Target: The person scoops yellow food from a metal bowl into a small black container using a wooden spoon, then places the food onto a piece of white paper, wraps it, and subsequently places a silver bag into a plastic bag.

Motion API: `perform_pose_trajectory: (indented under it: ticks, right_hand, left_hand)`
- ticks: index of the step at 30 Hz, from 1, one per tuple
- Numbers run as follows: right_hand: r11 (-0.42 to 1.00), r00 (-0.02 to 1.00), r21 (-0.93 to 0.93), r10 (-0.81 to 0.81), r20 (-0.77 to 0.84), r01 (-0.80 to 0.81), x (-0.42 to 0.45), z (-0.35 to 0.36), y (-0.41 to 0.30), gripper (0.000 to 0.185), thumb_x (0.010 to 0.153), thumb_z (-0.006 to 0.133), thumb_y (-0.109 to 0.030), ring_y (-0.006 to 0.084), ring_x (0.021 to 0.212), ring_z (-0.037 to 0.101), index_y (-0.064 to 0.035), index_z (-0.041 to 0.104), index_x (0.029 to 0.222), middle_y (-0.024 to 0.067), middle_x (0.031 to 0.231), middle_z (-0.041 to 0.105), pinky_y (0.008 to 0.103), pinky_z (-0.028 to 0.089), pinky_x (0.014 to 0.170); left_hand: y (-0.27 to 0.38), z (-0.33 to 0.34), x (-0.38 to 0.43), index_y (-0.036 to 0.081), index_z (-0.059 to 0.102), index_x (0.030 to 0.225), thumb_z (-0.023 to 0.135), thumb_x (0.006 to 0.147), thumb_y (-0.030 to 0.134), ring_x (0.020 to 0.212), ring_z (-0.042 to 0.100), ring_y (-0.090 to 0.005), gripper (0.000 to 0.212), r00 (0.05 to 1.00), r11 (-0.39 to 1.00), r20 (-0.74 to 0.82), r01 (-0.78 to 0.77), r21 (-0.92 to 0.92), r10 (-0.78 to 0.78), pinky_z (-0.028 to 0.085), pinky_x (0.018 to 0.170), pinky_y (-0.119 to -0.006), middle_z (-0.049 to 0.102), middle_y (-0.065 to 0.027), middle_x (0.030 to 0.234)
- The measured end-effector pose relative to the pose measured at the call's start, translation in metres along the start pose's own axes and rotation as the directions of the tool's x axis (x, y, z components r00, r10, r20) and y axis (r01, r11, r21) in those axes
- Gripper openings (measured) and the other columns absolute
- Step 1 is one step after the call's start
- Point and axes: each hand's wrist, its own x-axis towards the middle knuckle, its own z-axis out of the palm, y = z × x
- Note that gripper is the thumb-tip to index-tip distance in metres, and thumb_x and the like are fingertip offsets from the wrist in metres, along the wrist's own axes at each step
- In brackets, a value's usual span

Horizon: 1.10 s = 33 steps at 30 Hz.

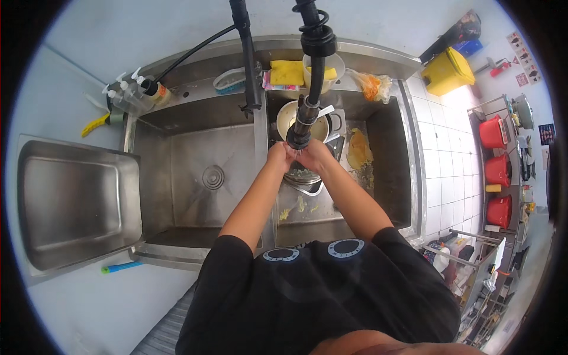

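Both of my hands meet beneath the black spray head (pixel 299 135) of a hanging tap, over the right basin of a steel double sink. My left hand (pixel 280 155) and my right hand (pixel 313 154) touch each other, and water seems to run over them. Their fingers are mostly hidden by the spray head, so I cannot see their exact pose. Just beyond them stands a pale pot (pixel 287 117) with utensils leaning in it. Below my hands, partly covered, are stacked metal dishes (pixel 306 183) on the basin floor. Yellowish food scraps (pixel 359 148) lie to the right.
The left basin (pixel 191 151) has a round drain. On the back ledge sit pump bottles (pixel 153 91), a scrubbing brush (pixel 230 82), a yellow sponge (pixel 286 72), a plastic tub (pixel 335 62) and a plastic bag (pixel 375 86). A second tap spout (pixel 250 66) hangs over the divider.
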Motion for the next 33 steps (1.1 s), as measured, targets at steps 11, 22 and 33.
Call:
perform_pose_trajectory:
  ticks: [11, 22, 33]
  right_hand:
    - [0.839, 0.993, -0.533, 0.108, -0.037, -0.111, 0.032, -0.020, -0.011, 0.003, 0.076, 0.055, -0.007, 0.0152, 0.045, 0.051, -0.0065, 0.058, 0.076, 0.0052, 0.061, 0.056, 0.0242, 0.038, 0.038]
    - [-0.199, 0.712, -0.751, -0.239, 0.660, 0.630, -0.098, 0.079, -0.099, 0.056, 0.066, 0.068, -0.007, 0.0242, 0.109, 0.050, 0.0012, 0.047, 0.118, 0.0142, 0.112, 0.055, 0.0331, 0.036, 0.096]
    - [-0.374, 0.611, -0.776, -0.478, 0.631, 0.508, -0.077, 0.101, -0.103, 0.039, 0.073, 0.065, -0.013, 0.0212, 0.083, 0.061, -0.0017, 0.054, 0.109, 0.0148, 0.096, 0.061, 0.0305, 0.047, 0.071]
  left_hand:
    - [-0.002, 0.003, 0.005, 0.006, 0.051, 0.082, 0.040, 0.085, 0.009, 0.063, 0.056, -0.0171, 0.012, 0.990, 0.984, 0.089, 0.123, -0.126, -0.112, 0.048, 0.056, -0.027, 0.054, -0.0055, 0.072]
    - [-0.050, -0.015, -0.038, 0.001, 0.052, 0.111, 0.049, 0.087, 0.013, 0.100, 0.057, -0.0232, 0.027, 0.970, 0.952, -0.094, 0.238, 0.192, -0.223, 0.044, 0.091, -0.036, 0.058, -0.0119, 0.106]
    - [-0.023, -0.049, -0.147, -0.001, 0.046, 0.120, 0.044, 0.093, 0.021, 0.110, 0.051, -0.0216, 0.034, 0.973, 0.949, 0.075, 0.196, 0.247, -0.220, 0.040, 0.095, -0.033, 0.052, -0.0120, 0.119]
